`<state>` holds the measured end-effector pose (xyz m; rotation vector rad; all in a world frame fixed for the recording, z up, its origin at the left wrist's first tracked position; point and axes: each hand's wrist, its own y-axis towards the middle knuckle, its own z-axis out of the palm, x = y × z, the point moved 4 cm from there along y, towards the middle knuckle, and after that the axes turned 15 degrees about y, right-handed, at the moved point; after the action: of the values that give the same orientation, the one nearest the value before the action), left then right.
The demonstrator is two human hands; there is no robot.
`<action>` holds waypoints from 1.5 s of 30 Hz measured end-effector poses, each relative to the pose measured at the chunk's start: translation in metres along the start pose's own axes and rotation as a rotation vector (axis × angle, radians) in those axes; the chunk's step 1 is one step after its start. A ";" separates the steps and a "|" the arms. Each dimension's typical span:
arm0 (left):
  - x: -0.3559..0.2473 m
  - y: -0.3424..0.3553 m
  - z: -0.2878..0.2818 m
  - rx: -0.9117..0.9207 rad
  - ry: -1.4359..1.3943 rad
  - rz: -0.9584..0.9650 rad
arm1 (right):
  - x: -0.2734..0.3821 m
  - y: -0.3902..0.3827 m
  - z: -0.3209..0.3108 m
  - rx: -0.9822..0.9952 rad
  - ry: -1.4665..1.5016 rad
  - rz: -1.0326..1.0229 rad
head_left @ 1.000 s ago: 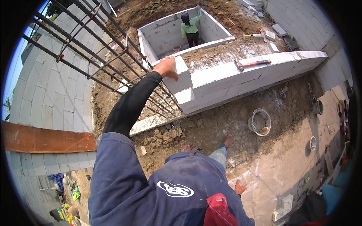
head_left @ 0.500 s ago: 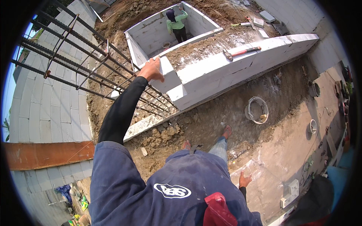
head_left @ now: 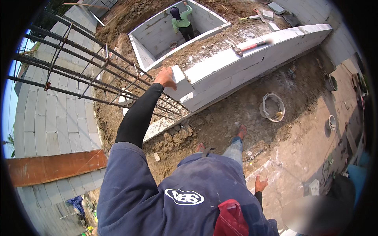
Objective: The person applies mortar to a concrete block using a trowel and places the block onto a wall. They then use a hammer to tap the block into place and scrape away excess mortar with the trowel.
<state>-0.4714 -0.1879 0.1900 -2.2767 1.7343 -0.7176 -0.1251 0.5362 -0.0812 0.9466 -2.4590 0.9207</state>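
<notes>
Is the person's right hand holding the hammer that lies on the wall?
No: the right hand hangs empty by the person's side, far from the hammer, which lies alone on the white block wall.

Outdoor building site in bright sun. The ground (head_left: 244, 126) is brown earth. A pale block wall (head_left: 51, 118) stands at left, a rusty steel beam (head_left: 51, 167) below it.
</notes>
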 end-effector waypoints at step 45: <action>-0.006 0.032 0.085 -0.201 -0.196 -0.006 | 0.378 0.087 0.040 0.264 -0.006 -0.673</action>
<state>-0.4592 -0.2031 0.1014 -2.3881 1.7762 -0.3196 -0.4595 0.3827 0.0470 1.7144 -1.8216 0.9872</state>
